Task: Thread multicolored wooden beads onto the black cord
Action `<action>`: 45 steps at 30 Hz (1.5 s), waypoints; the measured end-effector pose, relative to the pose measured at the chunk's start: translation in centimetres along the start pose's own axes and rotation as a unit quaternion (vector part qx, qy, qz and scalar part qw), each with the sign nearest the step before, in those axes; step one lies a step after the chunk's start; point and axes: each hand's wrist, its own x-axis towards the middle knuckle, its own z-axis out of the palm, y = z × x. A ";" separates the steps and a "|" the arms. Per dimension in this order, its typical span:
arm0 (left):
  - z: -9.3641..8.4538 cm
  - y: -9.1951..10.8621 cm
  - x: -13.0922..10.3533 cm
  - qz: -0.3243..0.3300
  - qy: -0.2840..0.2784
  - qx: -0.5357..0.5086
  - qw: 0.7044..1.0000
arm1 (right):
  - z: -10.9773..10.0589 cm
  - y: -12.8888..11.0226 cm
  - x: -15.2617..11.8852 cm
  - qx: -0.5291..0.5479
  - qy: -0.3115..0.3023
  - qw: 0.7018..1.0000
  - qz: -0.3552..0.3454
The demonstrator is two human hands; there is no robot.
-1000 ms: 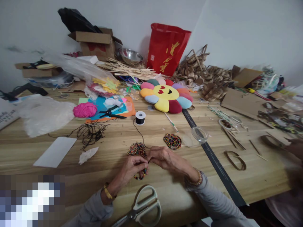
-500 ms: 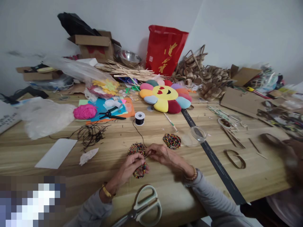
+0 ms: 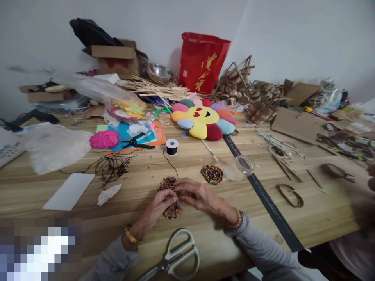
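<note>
A small loop of multicoloured beads hangs from my left hand, whose thumb and fingers are closed on it. My right hand meets it from the right, fingers bent and tips close together where the black cord comes down; the exact pinch is partly hidden. That cord runs back to a white spool of black cord. Just behind my left fingers lies a coil of beads, partly covered. Another bead coil rests beyond my right hand. Scissors with pale handles lie near the table's front edge.
Tangled black cords, a white card and crumpled tissue lie left. Behind are pliers, pink yarn and a flower cushion. A dark strip crosses the right side, near another person's hand.
My right fingers have shifted slightly left and opened out a little over my left fingertips. The bead loop stays in my left hand. At far right, the other person's hand has drawn back.
</note>
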 end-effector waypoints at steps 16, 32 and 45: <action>0.2 -0.6 0.3 0.000 0.006 0.040 0.999 | 0.9 -0.4 -0.4 -0.028 -0.058 0.996 0.065; -0.9 -1.1 0.6 -0.022 -0.041 0.037 0.998 | -0.4 -0.6 -0.2 -0.041 -0.099 0.991 0.079; -1.6 -0.3 0.2 -0.026 -0.128 0.038 0.991 | -0.2 1.6 -1.0 0.090 -0.082 0.972 0.199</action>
